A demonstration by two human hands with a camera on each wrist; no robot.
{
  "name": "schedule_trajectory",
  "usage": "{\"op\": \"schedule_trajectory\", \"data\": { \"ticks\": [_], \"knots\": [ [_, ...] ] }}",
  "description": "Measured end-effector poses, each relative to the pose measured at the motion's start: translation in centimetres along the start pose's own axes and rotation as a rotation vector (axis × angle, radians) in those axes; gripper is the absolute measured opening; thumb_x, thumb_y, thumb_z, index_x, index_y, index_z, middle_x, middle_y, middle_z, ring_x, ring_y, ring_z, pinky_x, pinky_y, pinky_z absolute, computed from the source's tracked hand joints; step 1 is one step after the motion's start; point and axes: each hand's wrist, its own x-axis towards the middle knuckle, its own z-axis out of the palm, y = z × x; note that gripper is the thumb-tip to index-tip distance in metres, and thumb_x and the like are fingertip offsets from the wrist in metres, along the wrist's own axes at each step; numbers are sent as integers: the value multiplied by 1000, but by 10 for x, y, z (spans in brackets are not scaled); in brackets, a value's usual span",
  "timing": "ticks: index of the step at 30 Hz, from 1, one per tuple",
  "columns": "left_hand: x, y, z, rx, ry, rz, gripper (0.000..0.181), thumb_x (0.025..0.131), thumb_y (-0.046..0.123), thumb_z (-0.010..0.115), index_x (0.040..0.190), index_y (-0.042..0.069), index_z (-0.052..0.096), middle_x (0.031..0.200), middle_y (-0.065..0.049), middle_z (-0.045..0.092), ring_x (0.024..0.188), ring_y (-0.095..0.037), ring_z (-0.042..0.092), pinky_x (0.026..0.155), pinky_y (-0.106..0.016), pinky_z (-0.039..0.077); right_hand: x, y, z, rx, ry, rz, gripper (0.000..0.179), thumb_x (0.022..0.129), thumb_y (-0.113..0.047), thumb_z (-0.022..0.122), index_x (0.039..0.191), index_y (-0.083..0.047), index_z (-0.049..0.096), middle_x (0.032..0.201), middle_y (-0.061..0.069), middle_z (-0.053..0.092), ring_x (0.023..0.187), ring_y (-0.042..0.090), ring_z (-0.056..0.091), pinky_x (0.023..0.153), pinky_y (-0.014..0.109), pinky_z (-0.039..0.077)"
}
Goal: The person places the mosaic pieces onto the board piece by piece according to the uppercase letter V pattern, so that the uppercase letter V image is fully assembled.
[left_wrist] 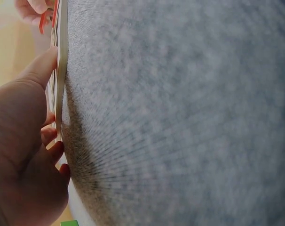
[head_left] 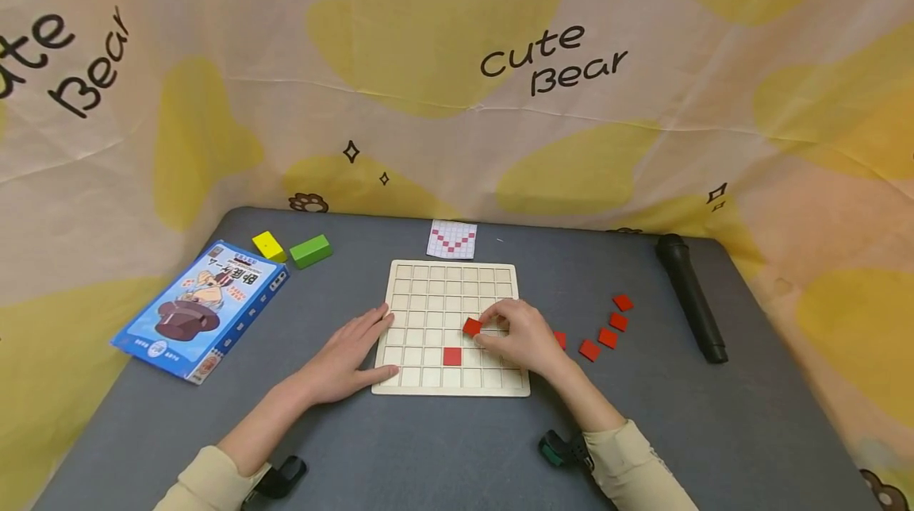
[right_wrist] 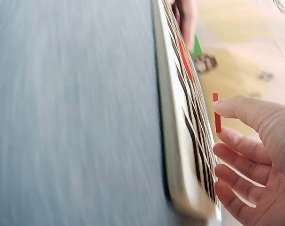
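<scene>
Between thumb and forefinger, my right hand (head_left: 524,336) pinches a red square tile (head_left: 471,327) just above the wooden grid board (head_left: 451,390). The right wrist view shows this tile (right_wrist: 217,113) edge-on at the fingertips, apart from the board. Another red tile (head_left: 452,356) lies in a cell of the board's lower middle part. My left hand (head_left: 350,356) rests at the board's left edge, thumb and fingertips touching its rim with the fingers nearly straight. Seen from the left wrist, the thumb (left_wrist: 41,68) lies against the board's edge.
Several loose red tiles (head_left: 608,338) lie right of the board, one partly behind my right hand. A patterned card (head_left: 452,240) sits beyond the board. At left are a blue box (head_left: 203,309), a yellow block (head_left: 269,247) and a green block (head_left: 311,251); a black microphone (head_left: 691,297) lies far right.
</scene>
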Motion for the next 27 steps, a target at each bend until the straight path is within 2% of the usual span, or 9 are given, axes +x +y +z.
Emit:
{"op": "schedule_trajectory", "data": {
  "ticks": [4, 11, 20, 27],
  "knots": [
    [0, -1, 0, 1, 3, 4, 82, 92, 50, 62, 152, 3, 31, 159, -15, 24, 144, -37, 22, 111, -60, 22, 6, -16, 15, -14, -35, -41, 19, 78, -26, 80, 93, -18, 72, 94, -6, 66, 89, 13, 55, 80, 32, 48],
    [1, -2, 0, -2, -13, -7, 83, 92, 52, 61, 153, 4, 30, 159, -15, 22, 145, -37, 21, 111, -60, 21, 15, -34, 30, -50, -64, -44, 19, 79, -27, 78, 94, -17, 73, 95, -7, 66, 92, 13, 56, 82, 32, 49],
    [0, -3, 0, -1, -16, -8, 83, 92, 53, 60, 153, 4, 30, 160, -15, 22, 145, -37, 20, 111, -60, 21, 16, -37, 38, -119, -49, -88, 18, 80, -26, 77, 95, -18, 73, 95, -7, 66, 85, 11, 51, 72, 28, 46],
    [0, -3, 1, 5, -14, 1, 82, 93, 53, 59, 153, 4, 30, 159, -15, 22, 144, -38, 21, 111, -61, 21, 14, -36, 37, -108, -25, -154, 17, 80, -24, 78, 95, -15, 74, 96, -5, 67, 86, 13, 53, 75, 29, 47]
  ]
}}
